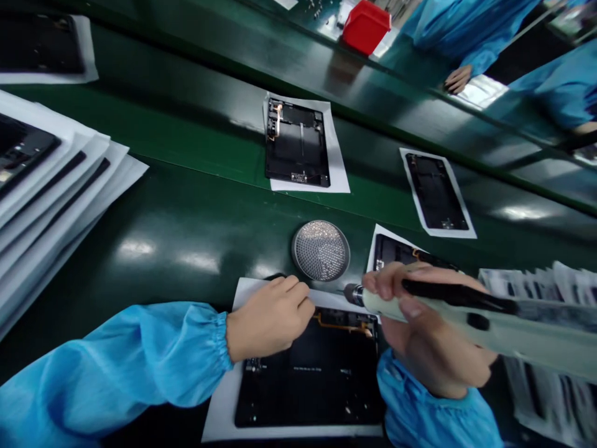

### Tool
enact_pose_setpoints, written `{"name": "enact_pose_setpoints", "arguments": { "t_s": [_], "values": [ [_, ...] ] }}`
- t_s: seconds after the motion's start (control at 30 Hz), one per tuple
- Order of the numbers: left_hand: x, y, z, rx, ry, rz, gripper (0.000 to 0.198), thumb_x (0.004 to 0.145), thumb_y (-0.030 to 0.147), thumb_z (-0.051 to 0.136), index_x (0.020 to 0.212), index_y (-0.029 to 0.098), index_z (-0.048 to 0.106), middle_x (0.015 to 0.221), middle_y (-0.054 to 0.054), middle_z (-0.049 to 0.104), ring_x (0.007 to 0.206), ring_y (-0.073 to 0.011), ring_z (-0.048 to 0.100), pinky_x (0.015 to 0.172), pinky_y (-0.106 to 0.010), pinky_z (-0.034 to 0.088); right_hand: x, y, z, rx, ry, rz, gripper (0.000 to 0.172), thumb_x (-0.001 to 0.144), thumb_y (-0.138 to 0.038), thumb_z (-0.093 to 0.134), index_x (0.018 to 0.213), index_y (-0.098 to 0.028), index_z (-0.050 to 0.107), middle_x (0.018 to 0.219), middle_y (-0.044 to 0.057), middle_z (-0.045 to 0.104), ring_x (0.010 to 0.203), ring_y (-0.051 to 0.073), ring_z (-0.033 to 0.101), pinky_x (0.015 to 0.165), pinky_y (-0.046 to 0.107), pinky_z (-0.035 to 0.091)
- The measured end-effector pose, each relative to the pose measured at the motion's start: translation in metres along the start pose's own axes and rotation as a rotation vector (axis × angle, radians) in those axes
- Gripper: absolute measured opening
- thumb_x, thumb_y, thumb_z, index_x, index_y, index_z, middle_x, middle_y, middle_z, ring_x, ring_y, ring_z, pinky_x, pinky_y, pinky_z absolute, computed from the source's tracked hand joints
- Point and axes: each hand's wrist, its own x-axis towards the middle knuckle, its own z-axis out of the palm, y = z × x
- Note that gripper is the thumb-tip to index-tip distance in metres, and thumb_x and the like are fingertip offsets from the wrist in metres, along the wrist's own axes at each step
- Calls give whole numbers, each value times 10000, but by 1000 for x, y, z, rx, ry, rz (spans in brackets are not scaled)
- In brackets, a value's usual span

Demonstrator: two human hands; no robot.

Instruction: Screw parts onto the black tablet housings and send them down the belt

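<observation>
My left hand lies curled on the upper edge of a black tablet housing, which sits on a white paper sheet. Its fingers hide whatever is beneath them. My right hand grips a pale green electric screwdriver with a black stripe, its metal nose pointing left just above the housing. A copper flex strip runs along the housing between both hands. Close beyond them stands a round metal tray of small screws.
More black housings on paper lie on the green conveyor belt. Stacks of paper-backed housings flank me. Beyond a raised rail, a co-worker's hand in a blue sleeve rests near a red bin.
</observation>
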Motion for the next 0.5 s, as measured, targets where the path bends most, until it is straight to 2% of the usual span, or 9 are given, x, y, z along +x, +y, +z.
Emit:
{"name": "enact_pose_setpoints", "arguments": {
  "t_s": [0.07, 0.2, 0.33, 0.5],
  "values": [
    [2, 1, 7, -7, 11, 11, 133, 929, 94, 494, 897, 107, 622, 889, -93, 579, 783, -223, 508, 671, -351, 482, -15, 1, -1, -12, -54, 38, 204, 815, -148, 704, 991, -249, 716, 747, 14, 628, 697, 183, 603, 667, 389, 538],
    [6, 3, 14, 20, 5, 26, 159, 975, 135, 497, 904, 107, 636, 871, -85, 592, 795, -222, 524, 680, -347, 478, -35, 13, -4, -62, -71, 71, 187, 849, -165, 699, 1016, -249, 697, 860, 38, 653, 780, 204, 633, 703, 402, 533],
    [8, 3, 17, 67, 35, 35, 179, 989, 164, 515, 878, 114, 645, 846, -70, 595, 793, -214, 523, 652, -341, 439, -40, 17, -7, -87, -98, 72, 201, 853, -156, 686, 1029, -254, 692, 907, 48, 655, 798, 217, 640, 685, 406, 533],
    [7, 3, 21, 118, 82, 94, 201, 985, 168, 530, 831, 117, 650, 794, -59, 593, 765, -202, 506, 613, -335, 369, -42, 18, -7, -111, -67, 86, 178, 849, -194, 696, 1011, -268, 691, 908, 36, 650, 813, 220, 647, 691, 421, 554]
  ]
}}
